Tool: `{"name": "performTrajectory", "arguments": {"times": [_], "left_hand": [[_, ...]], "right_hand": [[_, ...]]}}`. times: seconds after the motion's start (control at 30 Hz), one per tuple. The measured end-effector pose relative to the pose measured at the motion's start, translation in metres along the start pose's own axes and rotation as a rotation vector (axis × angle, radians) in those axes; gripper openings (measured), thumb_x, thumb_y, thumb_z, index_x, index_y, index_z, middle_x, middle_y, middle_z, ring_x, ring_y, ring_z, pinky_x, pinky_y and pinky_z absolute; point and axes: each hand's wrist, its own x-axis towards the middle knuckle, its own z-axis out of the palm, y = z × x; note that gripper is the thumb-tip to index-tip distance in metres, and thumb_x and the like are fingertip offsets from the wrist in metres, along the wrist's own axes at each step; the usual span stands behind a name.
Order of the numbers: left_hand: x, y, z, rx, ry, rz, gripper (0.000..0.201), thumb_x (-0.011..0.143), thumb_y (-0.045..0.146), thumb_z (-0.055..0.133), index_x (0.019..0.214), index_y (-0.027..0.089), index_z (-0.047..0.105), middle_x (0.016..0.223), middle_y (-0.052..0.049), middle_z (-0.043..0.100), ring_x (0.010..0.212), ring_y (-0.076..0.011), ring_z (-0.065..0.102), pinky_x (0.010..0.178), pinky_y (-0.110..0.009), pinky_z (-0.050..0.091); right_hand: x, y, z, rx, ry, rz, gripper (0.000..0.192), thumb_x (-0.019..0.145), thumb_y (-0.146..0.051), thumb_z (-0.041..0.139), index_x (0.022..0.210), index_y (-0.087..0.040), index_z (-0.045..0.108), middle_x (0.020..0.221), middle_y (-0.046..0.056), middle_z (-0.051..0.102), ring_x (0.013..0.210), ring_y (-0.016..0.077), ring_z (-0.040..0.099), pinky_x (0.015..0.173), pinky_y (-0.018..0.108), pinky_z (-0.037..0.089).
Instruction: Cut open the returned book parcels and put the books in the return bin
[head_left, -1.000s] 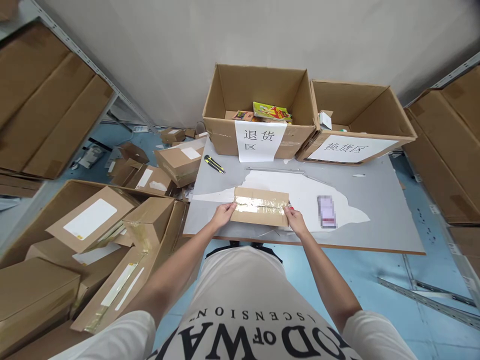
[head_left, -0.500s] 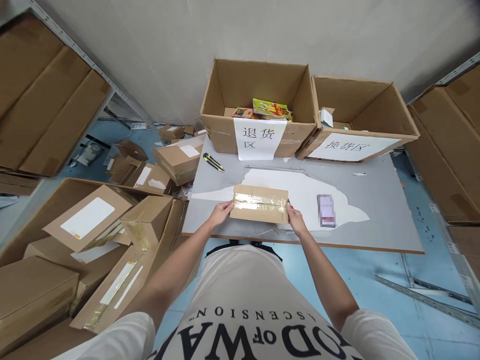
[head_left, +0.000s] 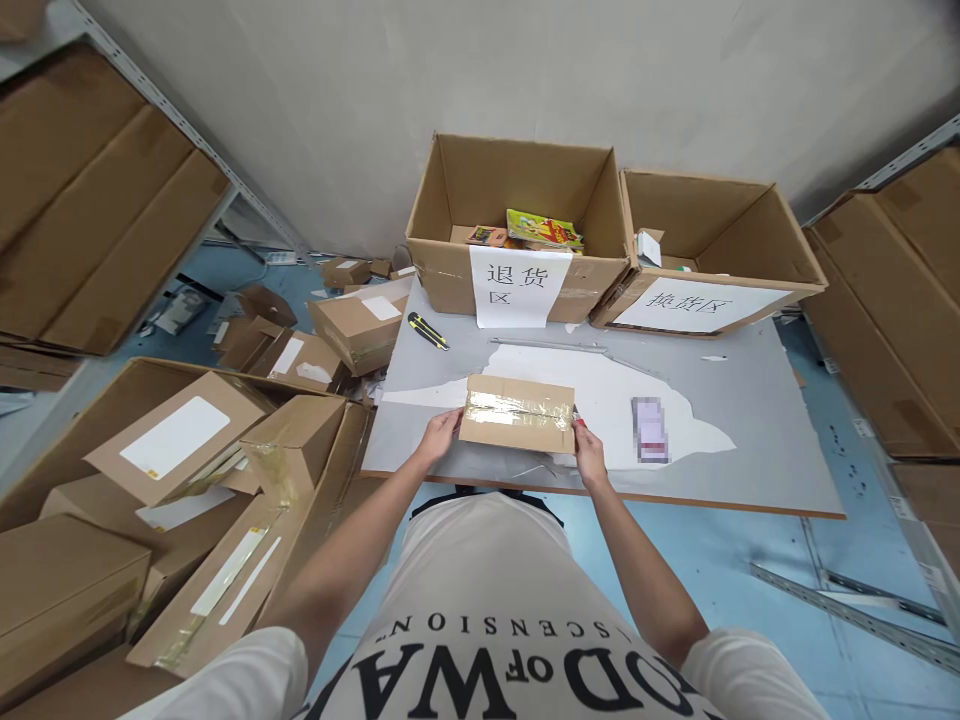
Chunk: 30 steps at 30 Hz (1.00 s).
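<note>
A small cardboard box (head_left: 517, 432), its upper face crossed by shiny clear tape, is in front of me over the near edge of the table. My left hand (head_left: 441, 436) is closed on the box's left edge. At the right edge is my right hand (head_left: 590, 455), its fingers wrapped round a red utility knife (head_left: 578, 419) whose grey tip points up beside the box. Most of that knife is hidden by the fingers. A yellow-and-black box cutter (head_left: 428, 331) lies on the table, beyond my left hand.
On the grey table (head_left: 780, 440) lies a phone (head_left: 649, 430). Two open cartons with paper signs, a left carton (head_left: 442, 285) and a right carton (head_left: 795, 270), stand at the back. A large carton (head_left: 352, 440) full of parcels is on the left. Shelving frames both sides.
The view has shifted slightly. The right hand has moved a little off the box's right edge, and more of the red knife shows. The left hand still holds the left edge.
</note>
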Motion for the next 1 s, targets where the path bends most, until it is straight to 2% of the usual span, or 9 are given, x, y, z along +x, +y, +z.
{"name": "performTrajectory", "arguments": {"times": [0.1,0.2,0.3,0.57,0.73,0.87,1.0], "left_hand": [[0.001,-0.013,-0.003,-0.017,-0.002,0.039,0.058,0.066,0.049,0.069,0.112,0.014,0.065,0.11,-0.012,0.068,0.112,-0.0297,0.058,0.101,-0.048,0.04],[-0.003,-0.023,-0.006,0.013,-0.075,0.08,0.07,0.056,0.045,0.077,0.117,0.013,0.062,0.118,-0.014,0.064,0.121,-0.0315,0.051,0.107,-0.049,0.032],[-0.009,-0.029,-0.007,0.058,-0.154,0.074,0.071,0.058,0.047,0.077,0.118,0.013,0.061,0.118,-0.014,0.064,0.121,-0.0317,0.051,0.109,-0.049,0.029],[-0.007,-0.035,-0.004,0.138,-0.167,0.097,0.067,0.06,0.057,0.072,0.111,0.014,0.065,0.11,-0.011,0.068,0.116,-0.0318,0.055,0.107,-0.049,0.033],[-0.006,-0.024,-0.006,0.199,-0.195,0.134,0.065,0.065,0.06,0.067,0.112,0.014,0.065,0.112,-0.01,0.068,0.114,-0.0308,0.056,0.103,-0.046,0.039],[-0.008,-0.003,-0.012,0.34,-0.216,0.202,0.058,0.076,0.056,0.058,0.116,0.014,0.063,0.115,-0.009,0.067,0.111,-0.0286,0.058,0.097,-0.04,0.043],[-0.009,0.02,-0.012,0.578,-0.151,0.262,0.047,0.084,0.05,0.05,0.114,0.018,0.065,0.11,-0.005,0.069,0.103,-0.0263,0.062,0.088,-0.033,0.046]], "right_hand": [[-0.007,0.012,-0.001,0.046,0.059,0.026,0.061,0.072,-0.054,0.06,0.12,-0.017,0.059,0.119,0.011,0.064,0.109,0.0277,0.06,0.091,0.043,0.049],[-0.016,0.022,-0.001,-0.013,-0.06,-0.015,0.06,0.067,-0.041,0.066,0.122,-0.019,0.058,0.122,0.01,0.062,0.113,0.0278,0.058,0.099,0.044,0.043],[-0.023,0.026,0.003,-0.025,-0.127,-0.018,0.06,0.065,-0.034,0.068,0.122,-0.021,0.057,0.121,0.009,0.063,0.112,0.0271,0.059,0.102,0.045,0.04],[-0.023,0.017,0.009,-0.127,-0.109,-0.077,0.044,0.072,-0.041,0.061,0.108,-0.016,0.062,0.102,0.012,0.07,0.099,0.0289,0.065,0.09,0.045,0.048],[-0.019,0.004,0.0,-0.236,-0.159,-0.099,0.034,0.074,-0.046,0.058,0.09,-0.018,0.067,0.092,0.011,0.072,0.09,0.0275,0.066,0.084,0.04,0.051],[-0.014,-0.015,-0.006,-0.358,-0.194,-0.159,0.038,0.08,-0.048,0.053,0.097,-0.018,0.067,0.095,0.008,0.072,0.09,0.0242,0.065,0.082,0.035,0.049],[-0.003,-0.037,-0.011,-0.471,-0.164,-0.189,0.043,0.082,-0.051,0.049,0.094,-0.015,0.069,0.085,0.007,0.073,0.08,0.0229,0.064,0.074,0.031,0.049]]}}
